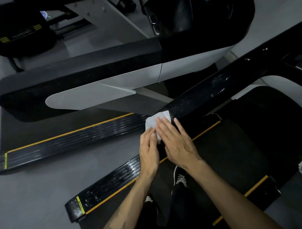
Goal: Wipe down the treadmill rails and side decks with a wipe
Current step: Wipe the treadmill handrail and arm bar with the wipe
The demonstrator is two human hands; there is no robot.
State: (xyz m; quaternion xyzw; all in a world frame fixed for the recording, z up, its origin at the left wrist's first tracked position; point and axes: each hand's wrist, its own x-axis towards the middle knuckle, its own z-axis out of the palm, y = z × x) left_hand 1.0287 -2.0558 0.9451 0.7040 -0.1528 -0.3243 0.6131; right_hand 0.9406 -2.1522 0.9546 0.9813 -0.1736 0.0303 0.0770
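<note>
white wipe (157, 120) crumpled, draped over wet-streaked black rail (209, 92) end

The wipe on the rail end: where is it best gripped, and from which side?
Grip the wipe at its loose left edge, coming from the left: that part overhangs the rail, while the right hand lies flat over the rest.

White wipe (157, 122) draped over the wet black rail's (205, 94) near end.
</note>
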